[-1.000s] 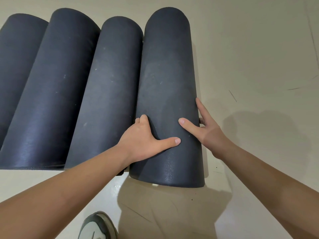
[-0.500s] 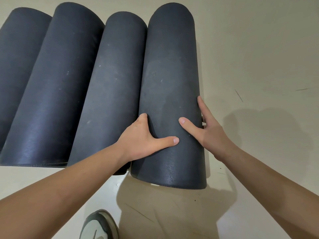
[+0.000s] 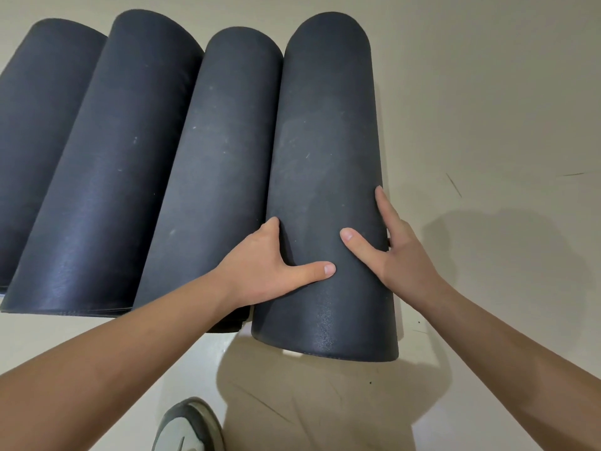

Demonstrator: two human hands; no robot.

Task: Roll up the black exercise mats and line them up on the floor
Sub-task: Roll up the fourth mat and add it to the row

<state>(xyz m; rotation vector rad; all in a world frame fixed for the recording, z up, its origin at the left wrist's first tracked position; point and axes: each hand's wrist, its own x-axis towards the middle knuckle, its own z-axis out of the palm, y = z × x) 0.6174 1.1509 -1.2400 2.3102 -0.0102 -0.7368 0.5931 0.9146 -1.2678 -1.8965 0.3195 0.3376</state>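
Several black rolled exercise mats lie side by side on the floor. Both hands are on the rightmost roll (image 3: 325, 141), which touches the neighbouring roll (image 3: 221, 164). My left hand (image 3: 270, 265) grips its left side, fingers bent down into the gap between the two rolls and thumb lying across the top. My right hand (image 3: 396, 252) presses on its right side, index finger straight along the roll and thumb on top; its other fingers are hidden behind the roll. Two more rolls (image 3: 107, 164) (image 3: 35, 131) lie further left.
The beige floor (image 3: 487, 109) stretches open to the right of the rolls and in front of them. My grey and white shoe (image 3: 188, 428) stands at the bottom edge, just before the near ends of the rolls.
Both hands keep the same hold on the rightmost roll. The view has shifted slightly; the rolls lie as before.
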